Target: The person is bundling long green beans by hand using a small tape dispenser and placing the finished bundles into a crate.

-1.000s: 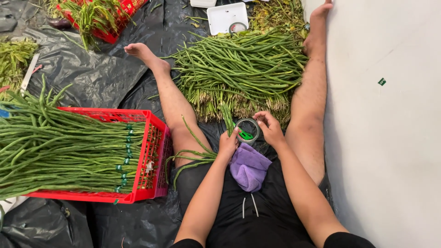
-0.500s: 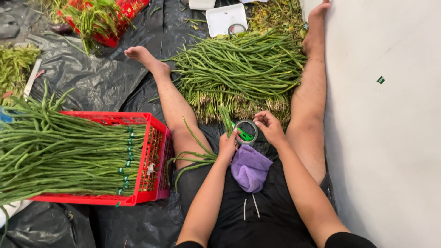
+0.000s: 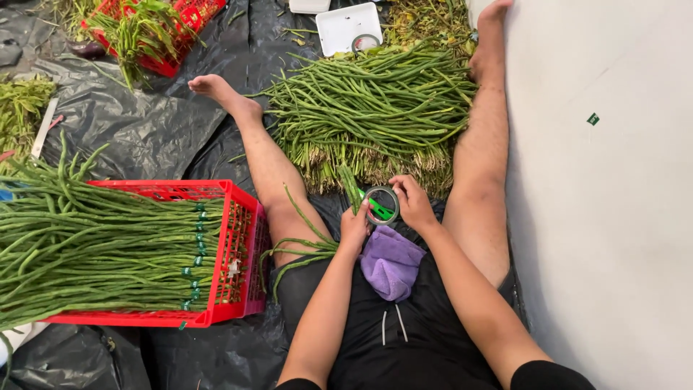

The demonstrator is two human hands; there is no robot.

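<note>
Person seated on black plastic sheeting (image 3: pixel 137 130) beside a pale floor (image 3: pixel 613 217), left hand (image 3: pixel 354 227) and right hand (image 3: pixel 413 204) both grasping a green tape roll (image 3: pixel 380 205) above the lap, loose long beans (image 3: pixel 375 115) heaped between the legs, red crate (image 3: pixel 231 253) of bundled beans at left, purple cloth (image 3: pixel 391 263) on lap.

Glossy black plastic sheet (image 3: pixel 144 130), red plastic lattice crate (image 3: pixel 231 245), soft matt purple cloth (image 3: pixel 390 263)

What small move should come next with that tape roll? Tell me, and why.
Probably peel the tape's free end with the right hand: both hands hold the green tape roll, and the left hand also pins a small bunch of long beans that appears untied.
</note>
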